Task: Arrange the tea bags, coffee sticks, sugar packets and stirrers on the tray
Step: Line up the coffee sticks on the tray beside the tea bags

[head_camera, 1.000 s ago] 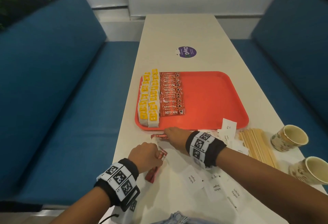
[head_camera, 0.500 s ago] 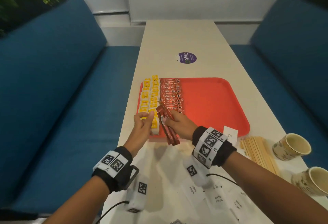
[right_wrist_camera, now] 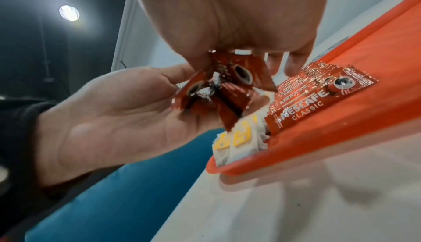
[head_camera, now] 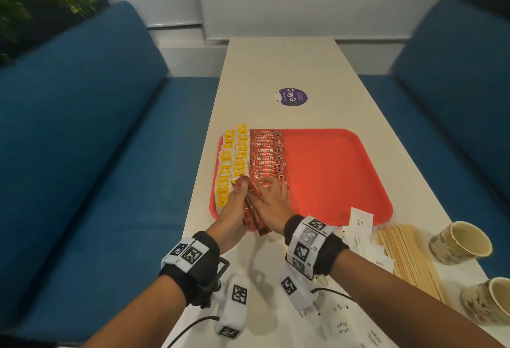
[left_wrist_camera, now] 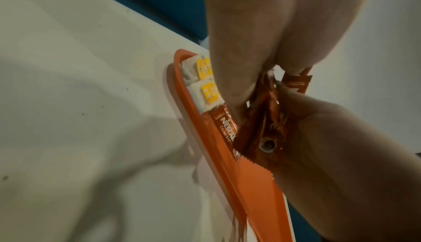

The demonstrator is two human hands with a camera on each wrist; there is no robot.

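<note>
A red tray (head_camera: 331,176) lies on the white table. Yellow-tagged tea bags (head_camera: 231,165) fill its left edge, with a row of red coffee sticks (head_camera: 267,154) beside them. Over the tray's near-left corner both hands hold a loose bundle of coffee sticks (head_camera: 252,218) between them. My left hand (head_camera: 238,186) pinches the bundle from the left. My right hand (head_camera: 266,183) grips it from the right, its fingertips down by the laid row (right_wrist_camera: 307,98). The bundle (right_wrist_camera: 223,87) fans out between the palms. White sugar packets (head_camera: 358,226) and wooden stirrers (head_camera: 408,253) lie on the table, near right.
Two paper cups (head_camera: 459,242) (head_camera: 491,300) stand at the near right edge. A purple sticker (head_camera: 292,97) sits beyond the tray. More sugar packets (head_camera: 342,328) lie under my right forearm. Blue sofas (head_camera: 82,154) flank the table. The tray's right half is bare.
Both hands picked coffee sticks up off the table in front of the tray, brought them together, and carried the bundle forward over the tray's near-left corner.
</note>
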